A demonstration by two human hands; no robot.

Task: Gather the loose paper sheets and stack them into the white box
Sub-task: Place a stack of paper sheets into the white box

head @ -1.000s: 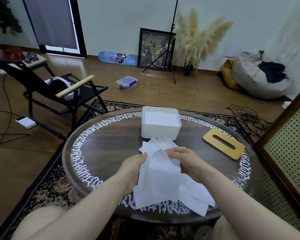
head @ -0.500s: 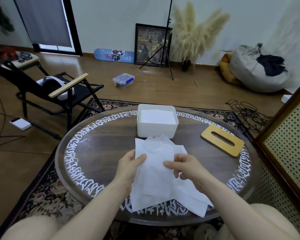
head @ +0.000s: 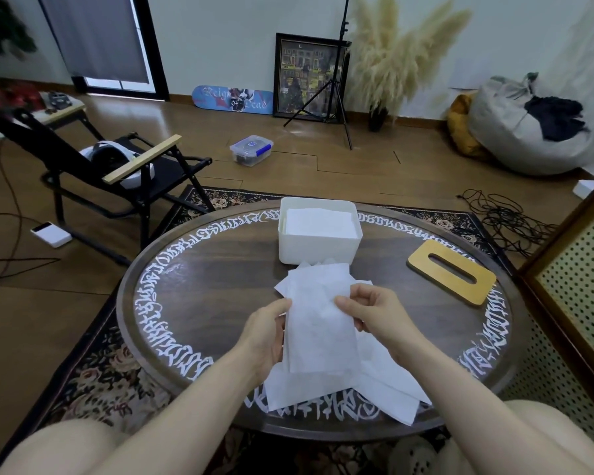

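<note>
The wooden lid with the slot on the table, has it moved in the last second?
No. The wooden lid lies in the same spot by the table's white lettered rim, right of the white box; only the camera shifted.

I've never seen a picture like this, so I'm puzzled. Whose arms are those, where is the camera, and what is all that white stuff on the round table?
The camera sits on a person's head and looks down, so you see that person's own arms. The left hand and the right hand each pinch one side of a folded paper sheet, holding it above a pile of loose paper sheets on the round table. Behind them stands the white box, which already has paper inside. To the right lies a wooden lid with a slot. The job is to put all the sheets into that box.
</note>
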